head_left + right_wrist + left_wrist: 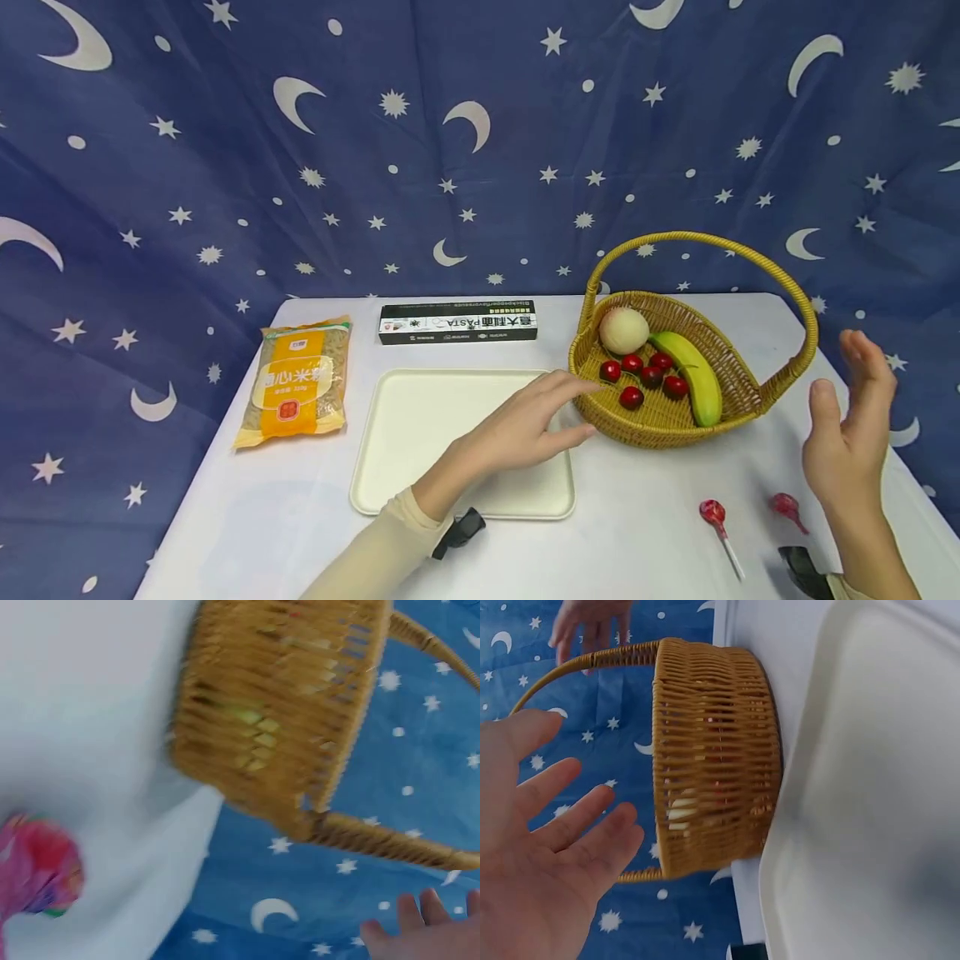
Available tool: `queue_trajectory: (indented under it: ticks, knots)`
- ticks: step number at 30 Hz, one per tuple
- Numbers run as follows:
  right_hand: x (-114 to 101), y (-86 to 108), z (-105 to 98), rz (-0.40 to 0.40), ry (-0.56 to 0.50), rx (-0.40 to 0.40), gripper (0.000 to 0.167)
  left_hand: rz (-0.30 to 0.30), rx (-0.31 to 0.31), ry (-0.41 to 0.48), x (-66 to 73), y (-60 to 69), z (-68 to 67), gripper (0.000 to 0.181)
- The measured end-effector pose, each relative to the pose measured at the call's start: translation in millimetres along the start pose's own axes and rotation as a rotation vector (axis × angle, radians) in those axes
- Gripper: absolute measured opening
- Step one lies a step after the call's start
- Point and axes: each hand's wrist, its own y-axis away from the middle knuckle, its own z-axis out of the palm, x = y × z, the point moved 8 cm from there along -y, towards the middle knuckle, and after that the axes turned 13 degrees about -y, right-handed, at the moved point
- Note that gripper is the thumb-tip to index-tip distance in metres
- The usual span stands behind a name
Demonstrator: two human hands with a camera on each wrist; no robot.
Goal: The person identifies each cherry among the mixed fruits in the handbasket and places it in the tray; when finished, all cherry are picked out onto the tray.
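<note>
Around the cream tray (442, 404): golden-brown basket (645, 435), red cherries (651, 377) and yellow-green banana (697, 379) at two o'clock; red lollipops (712, 512) at four; black-and-white box (457, 322) at twelve, before navy cloth (517, 225) with pale moons and stars.

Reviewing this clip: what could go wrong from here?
The left hand, close to the basket, might bump it and set the cherries inside rolling. The right hand, if lowered, could knock the loose lollipops nearby. The tall handle might snag a hand reaching in.
</note>
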Motion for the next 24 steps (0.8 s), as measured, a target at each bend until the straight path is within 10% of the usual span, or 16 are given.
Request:
queue_trajectory:
  ticks: [4,10,24]
  knots:
    - [36.2,-6.4,-1.5,0.158,0.001,-0.098,0.055,0.005,-0.026,0.03,4.7,-29.4,10.7,0.05]
    - [54.4,-13.1,3.1,0.116,0.008,-0.223,0.049,-0.013,-0.088,-0.006,10.3,-60.9,25.1,0.047]
    - [61.7,-17.0,-0.5,0.141,0.063,-0.222,0.042,-0.006,-0.191,-0.095,11.5,-108.5,46.9,0.042]
